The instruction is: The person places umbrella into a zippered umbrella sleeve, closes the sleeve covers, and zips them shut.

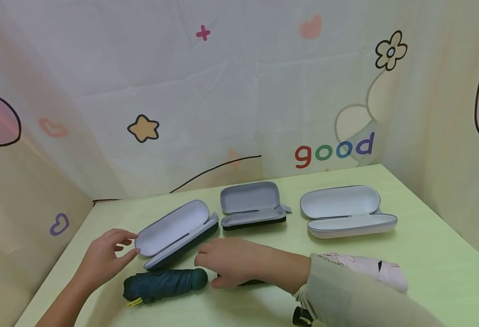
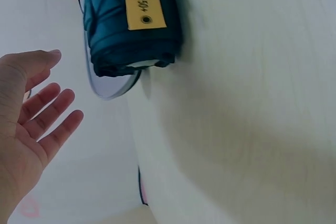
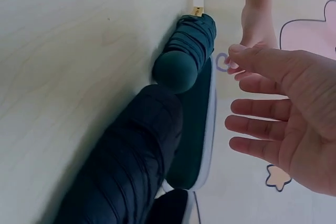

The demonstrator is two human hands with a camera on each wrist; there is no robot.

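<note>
My left hand (image 1: 106, 260) is beside the left end of an open eyeglass case (image 1: 170, 234) with a pale lining and dark green outside; whether the fingertips touch its lid, I cannot tell. In front of this case lies a folded dark green umbrella (image 1: 163, 285), its yellow tag (image 2: 146, 8) readable in the left wrist view. My right hand (image 1: 231, 262) hovers with loosely extended fingers, holding nothing. Below it lies a folded navy-black umbrella (image 3: 123, 156), mostly hidden by that hand in the head view. Both hands appear in the right wrist view.
A smaller open black case (image 1: 253, 220) with grey lining stands at the back middle. To its right is an open white case (image 1: 347, 222). A folded pale pink umbrella (image 1: 392, 274) lies partly behind my right sleeve. A printed curtain (image 1: 239, 100) hangs behind the table (image 1: 439, 259).
</note>
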